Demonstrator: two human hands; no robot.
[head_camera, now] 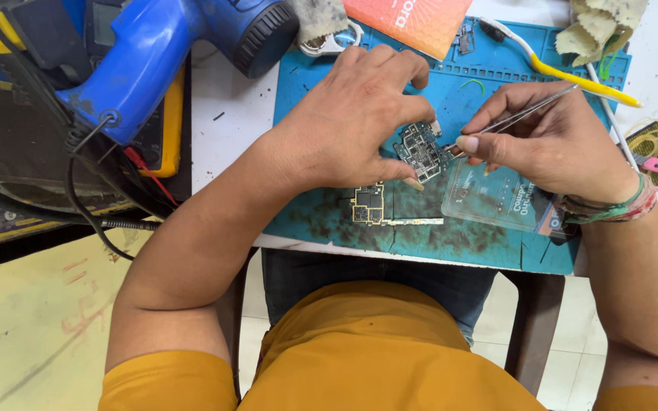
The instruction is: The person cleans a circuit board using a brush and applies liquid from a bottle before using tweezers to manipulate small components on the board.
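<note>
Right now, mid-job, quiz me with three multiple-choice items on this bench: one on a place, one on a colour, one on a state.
1. Where does the second circuit board lie?
A. on the mat, under the left hand
B. on the floor
C. on the heat gun

2. What colour is the work mat?
A. red
B. teal
C. white

3. What does the right hand hold?
A. nothing
B. scissors
C. tweezers

Answers: 1 A, it rests flat by the thumb. 2 B, teal with dark stains. 3 C, tips at the pinched circuit board.
</note>
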